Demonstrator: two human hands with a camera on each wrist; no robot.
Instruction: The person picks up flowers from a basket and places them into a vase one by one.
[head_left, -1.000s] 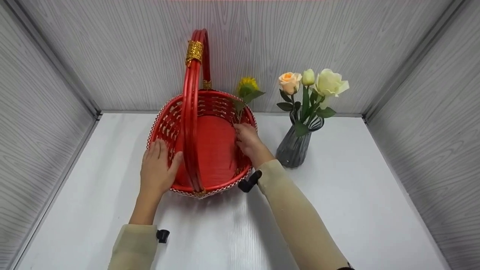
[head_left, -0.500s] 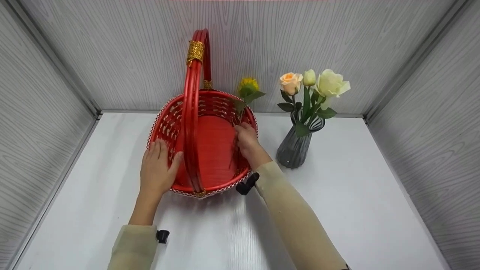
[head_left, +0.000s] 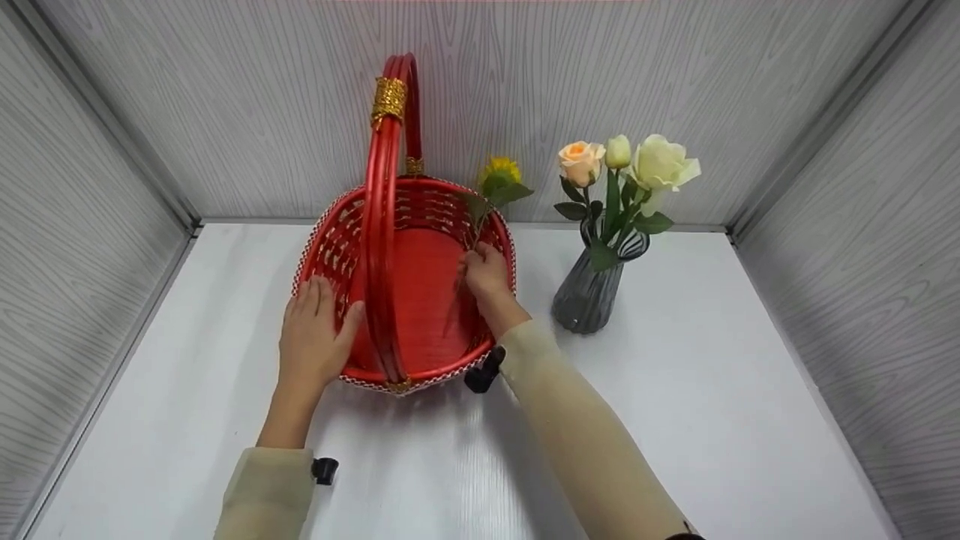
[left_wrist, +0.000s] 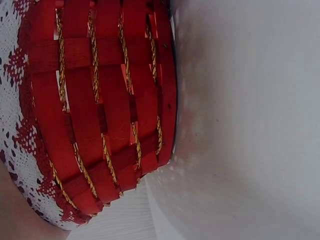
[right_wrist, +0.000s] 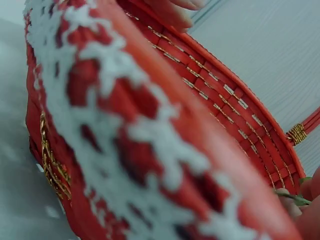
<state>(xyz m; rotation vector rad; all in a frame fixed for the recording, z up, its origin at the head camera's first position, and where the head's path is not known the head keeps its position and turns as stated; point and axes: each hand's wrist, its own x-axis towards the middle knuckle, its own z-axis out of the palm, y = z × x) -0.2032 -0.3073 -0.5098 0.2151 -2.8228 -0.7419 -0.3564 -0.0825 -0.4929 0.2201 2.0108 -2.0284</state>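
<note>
A red woven basket [head_left: 420, 292] with a tall handle and lace-trimmed rim stands on the white table. On its left rim rests my left hand [head_left: 313, 337], fingers straight and thumb toward the inside. My right hand [head_left: 489, 276] is inside the basket at the right and pinches the stem of a yellow sunflower [head_left: 501, 171], whose head leans over the far right rim. The lower stem hangs over the basket floor. In the left wrist view, the basket's outer wall [left_wrist: 100, 100] fills the left side. The right wrist view catches part of the green stem [right_wrist: 295, 198].
Right of the basket, a grey ribbed glass vase [head_left: 589, 292] holds a peach rose [head_left: 581, 163], a closed pale bud [head_left: 618, 152] and a large cream flower [head_left: 664, 163]. The basket's arched handle [head_left: 381, 217] rises between my hands. Grey wood-grain panels [head_left: 262, 112] enclose the table.
My right hand has shifted slightly left inside the basket, and the lower stem swings left with it. My left hand keeps its place on the rim.
</note>
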